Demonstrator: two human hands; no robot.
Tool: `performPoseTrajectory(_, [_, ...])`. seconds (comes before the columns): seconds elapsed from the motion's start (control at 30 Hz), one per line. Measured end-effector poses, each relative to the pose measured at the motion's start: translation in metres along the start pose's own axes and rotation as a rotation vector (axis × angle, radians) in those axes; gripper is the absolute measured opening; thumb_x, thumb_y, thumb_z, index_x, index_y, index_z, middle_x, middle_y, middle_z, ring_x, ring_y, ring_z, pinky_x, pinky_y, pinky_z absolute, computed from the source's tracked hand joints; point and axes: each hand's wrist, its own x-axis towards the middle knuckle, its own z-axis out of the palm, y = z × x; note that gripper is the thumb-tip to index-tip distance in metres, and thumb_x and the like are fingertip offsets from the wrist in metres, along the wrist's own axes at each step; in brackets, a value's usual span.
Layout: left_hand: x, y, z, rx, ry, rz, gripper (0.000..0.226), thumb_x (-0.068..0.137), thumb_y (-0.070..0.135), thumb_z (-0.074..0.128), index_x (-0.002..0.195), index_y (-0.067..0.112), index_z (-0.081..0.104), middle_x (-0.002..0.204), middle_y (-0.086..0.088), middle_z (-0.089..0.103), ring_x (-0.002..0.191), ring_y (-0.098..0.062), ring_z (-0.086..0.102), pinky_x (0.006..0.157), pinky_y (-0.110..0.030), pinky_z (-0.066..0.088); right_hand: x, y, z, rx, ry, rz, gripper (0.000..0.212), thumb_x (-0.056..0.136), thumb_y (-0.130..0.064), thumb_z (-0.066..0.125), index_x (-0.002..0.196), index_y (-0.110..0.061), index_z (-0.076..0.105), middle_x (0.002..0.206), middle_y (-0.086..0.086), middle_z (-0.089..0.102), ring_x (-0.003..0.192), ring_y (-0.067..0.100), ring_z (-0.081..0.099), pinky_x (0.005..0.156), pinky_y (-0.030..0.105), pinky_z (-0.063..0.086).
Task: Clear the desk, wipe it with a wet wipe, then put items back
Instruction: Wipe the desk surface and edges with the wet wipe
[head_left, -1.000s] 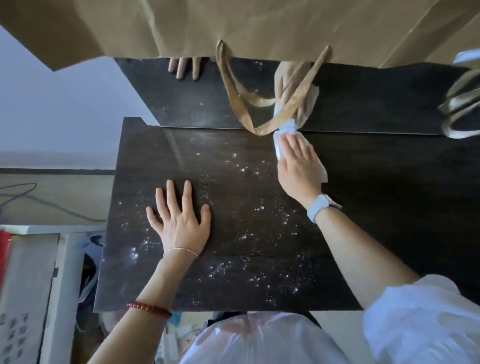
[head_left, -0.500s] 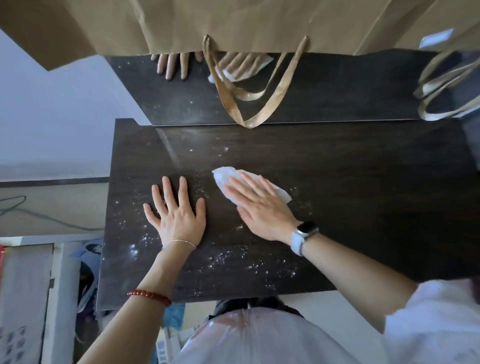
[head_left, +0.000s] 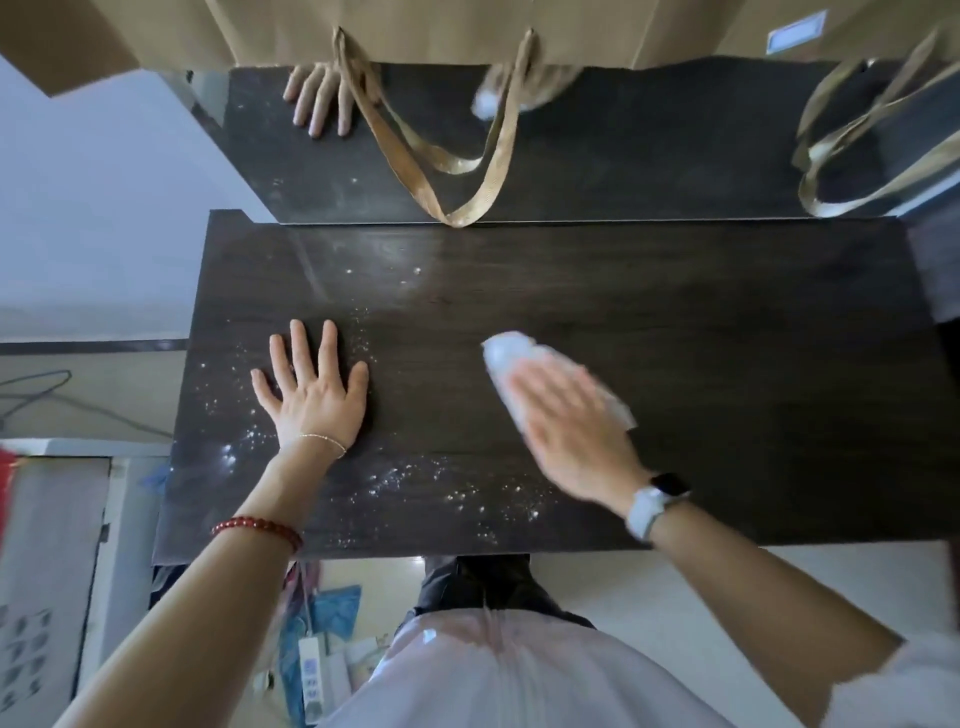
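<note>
Left hand: flat on the desk, palm down, fingers spread, holding nothing. A thin chain sits at the wrist and a red bead bracelet further up the forearm.

Right hand: blurred, palm down with fingers extended, pressing the wet wipe against the desk right of centre. The wipe protrudes beyond the fingertips and along the hand's right side. A watch with a pale strap is on that wrist.

Surface: dark wood-grain top. White specks lie scattered along the near edge and around the left hand; the far and right portions appear free of them. No loose items rest on the top.

Rear: a glossy dark panel stands along the far edge and reflects both hands. Brown paper bags hang above it; ribbon handles droop in front of the panel, one loop reaching down to the desk's rear edge.

Surroundings: pale wall at left, pale floor below, with a power strip and clutter under the near left corner.
</note>
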Motion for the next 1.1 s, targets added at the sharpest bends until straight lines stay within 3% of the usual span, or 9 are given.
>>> performPoseTrajectory(0.13, [-0.01, 0.004, -0.003, -0.029, 0.044, -0.002, 0.053, 0.094, 0.039, 0.033, 0.143, 0.025, 0.018, 0.155, -0.002, 0.001, 0.142, -0.021, -0.008, 0.112, -0.052, -0.005, 0.009, 0.045, -0.015, 0.059, 0.083, 0.62, 0.057, 0.088, -0.029, 0.016, 0.141, -0.01, 0.026, 0.144, 0.018, 0.035, 0.133, 0.038, 0.03, 0.108, 0.055, 0.025])
performPoseTrajectory(0.3, [-0.044, 0.005, 0.008, -0.053, 0.081, 0.014, 0.05, 0.093, 0.034, 0.036, 0.141, 0.025, 0.024, 0.155, -0.002, 0.006, 0.142, -0.02, -0.004, 0.112, -0.051, -0.003, -0.018, -0.09, 0.01, 0.125, 0.006, 0.017, 0.053, 0.089, -0.03, 0.03, 0.141, -0.019, 0.029, 0.148, 0.001, 0.034, 0.139, 0.023, 0.023, 0.111, 0.043, 0.014])
performPoseTrajectory(0.4, [-0.06, -0.007, 0.015, -0.01, 0.056, 0.009, 0.052, 0.093, 0.036, 0.036, 0.142, 0.028, 0.02, 0.155, -0.001, 0.005, 0.142, -0.021, -0.004, 0.112, -0.052, -0.003, -0.047, -0.065, 0.011, 0.093, -0.029, -0.053, 0.049, 0.092, -0.031, 0.029, 0.14, -0.023, 0.032, 0.148, -0.002, 0.034, 0.138, 0.019, 0.024, 0.11, 0.043, 0.017])
performPoseTrajectory(0.53, [-0.061, -0.011, 0.017, 0.007, 0.041, 0.018, 0.053, 0.093, 0.038, 0.035, 0.142, 0.031, 0.018, 0.155, 0.0, 0.004, 0.142, -0.021, -0.004, 0.112, -0.05, -0.003, -0.072, 0.017, 0.004, 0.0, 0.052, 0.49, 0.052, 0.094, -0.031, 0.017, 0.14, -0.013, 0.031, 0.145, 0.014, 0.037, 0.136, 0.033, 0.028, 0.107, 0.053, 0.028])
performPoseTrajectory(0.63, [-0.06, -0.011, 0.016, 0.0, 0.043, 0.015, 0.053, 0.092, 0.039, 0.036, 0.141, 0.032, 0.019, 0.155, 0.001, 0.005, 0.141, -0.021, -0.003, 0.112, -0.05, -0.002, -0.061, -0.003, 0.005, 0.128, 0.135, 0.858, 0.061, 0.089, -0.036, 0.012, 0.143, -0.01, 0.023, 0.15, 0.016, 0.026, 0.139, 0.035, 0.017, 0.11, 0.056, 0.013])
performPoseTrajectory(0.8, [-0.056, -0.022, 0.008, 0.027, 0.014, 0.077, 0.052, 0.09, 0.043, 0.039, 0.139, 0.035, 0.024, 0.154, 0.002, 0.009, 0.14, -0.02, 0.001, 0.109, -0.047, 0.004, -0.039, -0.152, 0.025, 0.117, 0.031, 0.271, 0.052, 0.091, -0.033, 0.027, 0.141, -0.018, 0.028, 0.15, 0.003, 0.03, 0.139, 0.023, 0.015, 0.112, 0.045, 0.008])
performPoseTrajectory(0.9, [-0.052, -0.034, -0.004, -0.006, -0.022, 0.172, 0.05, 0.091, 0.038, 0.043, 0.138, 0.033, 0.028, 0.153, 0.002, 0.014, 0.138, -0.021, 0.006, 0.108, -0.047, 0.008, -0.046, -0.152, 0.028, 0.102, 0.014, 0.08, 0.049, 0.094, -0.032, 0.027, 0.142, -0.023, 0.026, 0.151, -0.002, 0.025, 0.14, 0.018, 0.015, 0.113, 0.04, 0.006])
performPoseTrajectory(1.03, [-0.053, -0.071, -0.016, -0.083, 0.016, 0.291, 0.047, 0.091, 0.029, 0.046, 0.136, 0.025, 0.036, 0.15, -0.002, 0.024, 0.137, -0.024, 0.012, 0.107, -0.048, 0.011, -0.075, -0.098, 0.024, 0.027, 0.124, 0.682, 0.05, 0.095, -0.032, 0.022, 0.141, -0.015, 0.029, 0.148, 0.01, 0.032, 0.138, 0.03, 0.025, 0.109, 0.052, 0.027])
performPoseTrajectory(1.1, [-0.054, -0.094, -0.019, -0.086, 0.063, 0.307, 0.046, 0.091, 0.026, 0.048, 0.135, 0.022, 0.038, 0.15, -0.005, 0.026, 0.138, -0.026, 0.013, 0.107, -0.049, 0.012, -0.066, -0.103, 0.022, 0.11, 0.146, 0.993, 0.055, 0.092, -0.032, 0.019, 0.142, -0.011, 0.025, 0.149, 0.015, 0.027, 0.139, 0.034, 0.019, 0.111, 0.055, 0.018])
